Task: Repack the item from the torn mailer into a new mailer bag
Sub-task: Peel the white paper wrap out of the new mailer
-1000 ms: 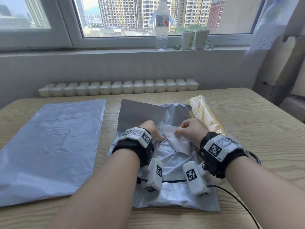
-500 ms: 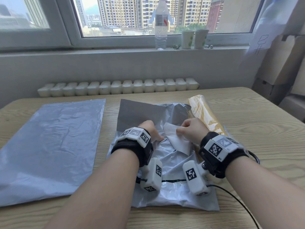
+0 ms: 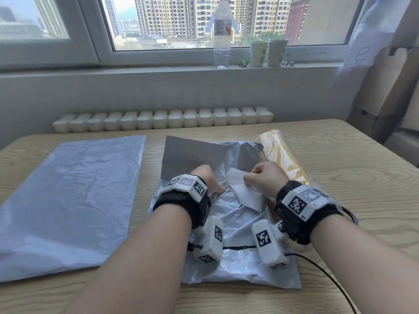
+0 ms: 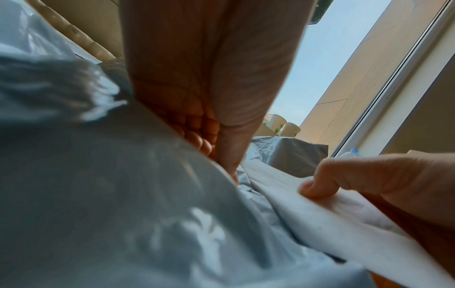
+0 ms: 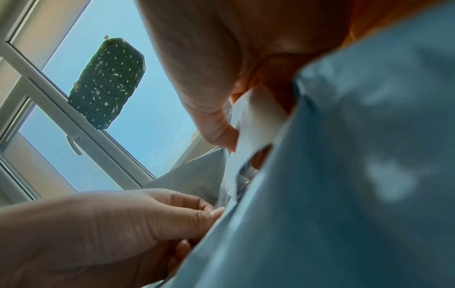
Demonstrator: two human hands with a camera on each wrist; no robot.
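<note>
Bare counter is left open on the right side, so a pass is easy there. The left is covered by the flat new mailer, and the far right corner is boxed in by cardboard boxes.

We see daylight entering through the window at the far wall, so the head view is bright and evenly lit. Soft sheen lies on the flat grey mailer, and only faint shadows fall on the desk beneath the forearms. Straight lines bow toward the edges of the head view, as wide-angle optics produce. In both wrist views the grey film close to the lens is strongly blurred, with smeared white highlights. We note that skin there glows orange where backlit, and the sky reads clear blue.
</note>
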